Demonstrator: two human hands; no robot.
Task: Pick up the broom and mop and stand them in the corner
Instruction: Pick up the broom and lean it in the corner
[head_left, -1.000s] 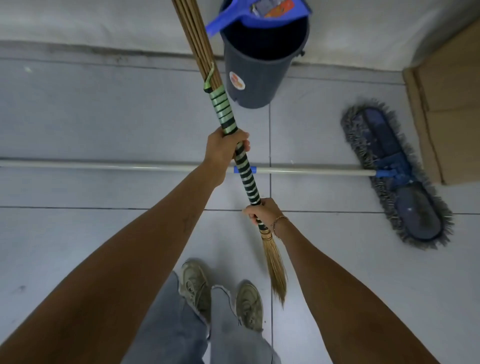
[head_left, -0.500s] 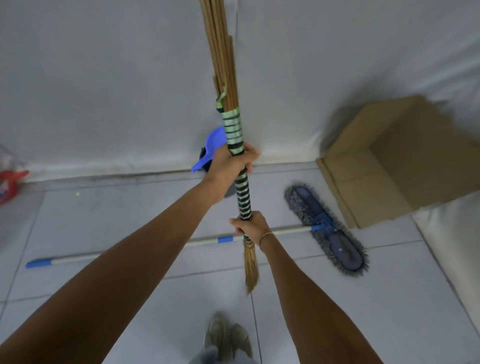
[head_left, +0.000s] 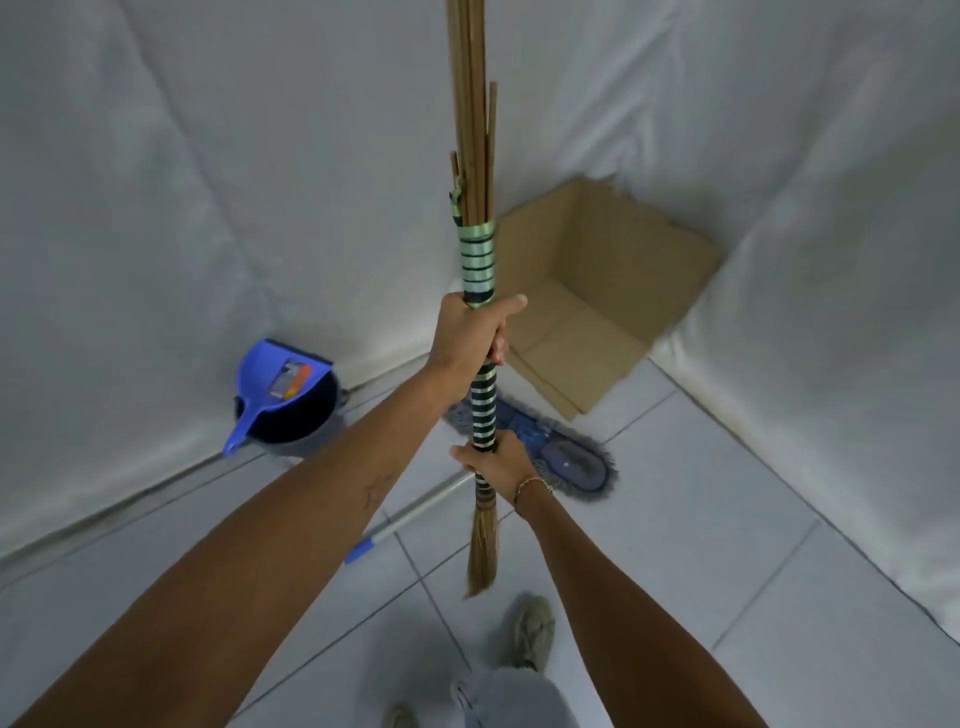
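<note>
I hold a stick broom (head_left: 479, 260) upright in front of me; its green-and-black striped grip runs between my hands and its tan sticks rise out of the top of the frame. My left hand (head_left: 470, 332) is shut on the grip higher up. My right hand (head_left: 496, 462) is shut on it lower down, just above the short tuft at the bottom end. The mop (head_left: 566, 457) lies flat on the tiled floor behind the broom, blue fringed head toward the corner, its pale pole (head_left: 415, 512) running back under my left arm.
A flattened cardboard box (head_left: 597, 291) leans in the corner where two white walls meet. A dark bucket (head_left: 306, 434) with a blue dustpan (head_left: 275, 389) on it stands by the left wall. My feet (head_left: 532, 634) are on the tiles below.
My view has swung up and to the right, bringing the corner and cardboard nearer the middle. The broom stays upright in both hands and has come closer to the corner.
</note>
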